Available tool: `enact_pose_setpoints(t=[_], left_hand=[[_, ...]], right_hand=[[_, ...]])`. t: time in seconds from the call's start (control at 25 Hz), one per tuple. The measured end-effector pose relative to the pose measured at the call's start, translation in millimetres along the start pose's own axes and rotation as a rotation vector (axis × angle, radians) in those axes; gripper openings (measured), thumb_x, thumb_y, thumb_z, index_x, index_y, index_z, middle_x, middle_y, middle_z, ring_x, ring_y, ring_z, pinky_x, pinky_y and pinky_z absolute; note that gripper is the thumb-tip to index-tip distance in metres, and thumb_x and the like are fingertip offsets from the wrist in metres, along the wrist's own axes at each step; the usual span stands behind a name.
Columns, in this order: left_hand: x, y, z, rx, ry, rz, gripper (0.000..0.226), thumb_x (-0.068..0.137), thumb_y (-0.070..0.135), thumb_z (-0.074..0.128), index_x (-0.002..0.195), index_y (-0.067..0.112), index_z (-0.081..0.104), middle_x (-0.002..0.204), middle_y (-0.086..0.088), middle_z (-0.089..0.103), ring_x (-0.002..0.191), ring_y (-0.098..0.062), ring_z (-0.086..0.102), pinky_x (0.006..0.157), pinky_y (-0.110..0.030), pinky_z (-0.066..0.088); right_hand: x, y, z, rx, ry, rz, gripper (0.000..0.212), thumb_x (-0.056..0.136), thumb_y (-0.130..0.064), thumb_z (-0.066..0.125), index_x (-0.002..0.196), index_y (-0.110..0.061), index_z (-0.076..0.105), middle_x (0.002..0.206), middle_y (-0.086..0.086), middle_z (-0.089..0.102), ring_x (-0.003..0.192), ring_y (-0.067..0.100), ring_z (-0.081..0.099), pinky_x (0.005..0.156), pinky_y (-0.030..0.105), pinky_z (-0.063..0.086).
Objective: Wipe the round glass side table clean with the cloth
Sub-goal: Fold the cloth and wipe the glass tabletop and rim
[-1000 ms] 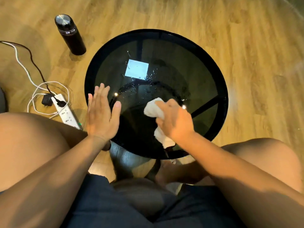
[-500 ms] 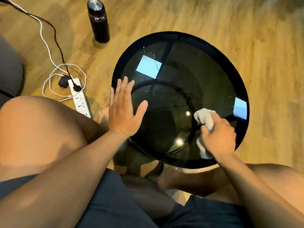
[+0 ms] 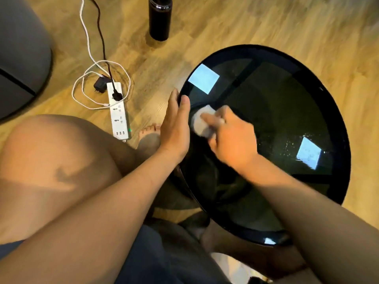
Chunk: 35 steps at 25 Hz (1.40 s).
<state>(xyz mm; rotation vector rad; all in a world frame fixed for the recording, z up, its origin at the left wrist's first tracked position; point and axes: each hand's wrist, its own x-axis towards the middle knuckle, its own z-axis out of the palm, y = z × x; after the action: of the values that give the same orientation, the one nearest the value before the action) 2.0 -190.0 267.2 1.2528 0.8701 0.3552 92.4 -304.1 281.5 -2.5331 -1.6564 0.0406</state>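
Note:
The round black glass side table (image 3: 287, 103) fills the right half of the view, with bright window reflections and fine water specks on its surface. My right hand (image 3: 231, 138) presses a crumpled white cloth (image 3: 202, 121) onto the glass near the table's left edge. My left hand (image 3: 176, 128) grips that left rim, thumb on top of the glass and fingers curled over the edge, right beside the cloth.
A black bottle (image 3: 160, 17) stands on the wooden floor beyond the table. A white power strip (image 3: 119, 113) with looped cables (image 3: 90, 48) lies to the left. A grey seat (image 3: 20, 54) sits at the far left. My bare knees and foot (image 3: 149, 136) are close below.
My right hand has swept the cloth from the table's right side across to its left edge. My left hand went from lying flat to gripping the rim. The view shifted left.

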Motion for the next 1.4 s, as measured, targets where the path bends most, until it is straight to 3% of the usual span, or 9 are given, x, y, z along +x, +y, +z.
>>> enact_pose_setpoints(t=[0.16, 0.28, 0.4, 0.56, 0.68, 0.8, 0.96, 1.16, 1.4], left_hand=[[8, 0, 2, 0.14, 0.001, -0.025, 0.067, 0.092, 0.056, 0.021, 0.153, 0.027, 0.02, 0.16, 0.009, 0.022, 0.145, -0.005, 0.018, 0.097, -0.009, 0.003], [16, 1, 0, 0.218, -0.038, -0.004, 0.059, 0.101, 0.052, 0.025, 0.154, 0.026, 0.018, 0.161, 0.009, 0.02, 0.146, -0.006, 0.016, 0.085, 0.005, -0.003], [21, 3, -1, 0.132, -0.049, 0.038, 0.086, 0.079, 0.071, 0.024, 0.152, 0.026, 0.023, 0.159, 0.007, 0.027, 0.144, -0.007, 0.022, 0.113, -0.02, 0.009], [20, 6, 0, -0.094, -0.001, -0.021, 0.08, 0.073, 0.071, 0.036, 0.139, 0.026, 0.043, 0.131, 0.011, 0.052, 0.122, -0.005, 0.044, 0.101, -0.023, 0.031], [21, 5, -3, -0.182, -0.057, -0.088, 0.077, 0.083, 0.067, 0.035, 0.148, 0.025, 0.037, 0.151, 0.006, 0.04, 0.138, -0.009, 0.035, 0.115, -0.03, 0.025], [16, 9, -1, 0.04, -0.038, -0.018, 0.065, 0.095, 0.058, 0.025, 0.152, 0.027, 0.026, 0.159, 0.008, 0.027, 0.145, -0.008, 0.022, 0.113, -0.025, 0.015], [13, 2, 7, 0.585, -0.066, 0.118, 0.059, 0.103, 0.044, 0.011, 0.155, 0.018, 0.002, 0.165, 0.0, 0.0, 0.149, -0.012, -0.001, 0.12, -0.03, -0.002], [19, -11, 7, 0.75, -0.033, 0.212, 0.072, 0.097, 0.056, 0.007, 0.155, 0.014, -0.001, 0.165, -0.004, 0.0, 0.15, -0.014, -0.002, 0.122, -0.035, -0.002], [19, -11, 7, 0.668, -0.009, 0.173, 0.068, 0.097, 0.056, 0.015, 0.155, 0.024, 0.003, 0.164, 0.005, 0.003, 0.149, -0.009, 0.002, 0.113, -0.024, 0.001]], right_hand=[[126, 61, 0, -0.182, -0.01, 0.198, 0.044, 0.092, -0.028, 0.056, 0.134, -0.022, 0.046, 0.125, 0.017, 0.049, 0.093, 0.046, 0.058, 0.076, 0.049, 0.048], [157, 78, 1, -0.189, -0.012, 0.267, 0.039, 0.092, -0.03, 0.054, 0.129, -0.021, 0.047, 0.126, 0.018, 0.05, 0.101, 0.048, 0.055, 0.083, 0.051, 0.043], [145, 62, 4, -0.119, 0.034, 0.301, 0.036, 0.09, -0.032, 0.054, 0.122, -0.016, 0.054, 0.115, 0.018, 0.057, 0.098, 0.044, 0.059, 0.081, 0.048, 0.046], [71, -3, 9, 0.169, 0.035, 0.067, 0.04, 0.08, -0.038, 0.061, 0.117, -0.022, 0.065, 0.089, 0.007, 0.06, 0.073, 0.032, 0.062, 0.062, 0.041, 0.051], [-24, -32, 4, 0.22, -0.028, -0.02, 0.04, 0.075, -0.036, 0.075, 0.11, -0.021, 0.062, 0.087, 0.004, 0.059, 0.064, 0.026, 0.062, 0.053, 0.031, 0.05], [-111, -22, -5, 0.173, -0.119, -0.201, 0.046, 0.078, -0.038, 0.07, 0.119, -0.024, 0.053, 0.096, -0.001, 0.049, 0.065, 0.019, 0.057, 0.057, 0.022, 0.034], [-94, 24, -1, 0.086, -0.11, -0.424, 0.029, 0.095, -0.036, 0.042, 0.118, -0.022, 0.051, 0.091, 0.006, 0.058, 0.062, 0.023, 0.055, 0.051, 0.027, 0.042], [44, 103, 3, -0.119, 0.049, -0.081, 0.039, 0.086, -0.034, 0.051, 0.123, -0.022, 0.051, 0.097, 0.017, 0.061, 0.067, 0.038, 0.061, 0.05, 0.037, 0.045], [156, 139, -4, -0.165, 0.036, 0.309, 0.044, 0.093, -0.032, 0.053, 0.136, -0.027, 0.05, 0.127, 0.014, 0.055, 0.113, 0.041, 0.054, 0.09, 0.047, 0.043]])
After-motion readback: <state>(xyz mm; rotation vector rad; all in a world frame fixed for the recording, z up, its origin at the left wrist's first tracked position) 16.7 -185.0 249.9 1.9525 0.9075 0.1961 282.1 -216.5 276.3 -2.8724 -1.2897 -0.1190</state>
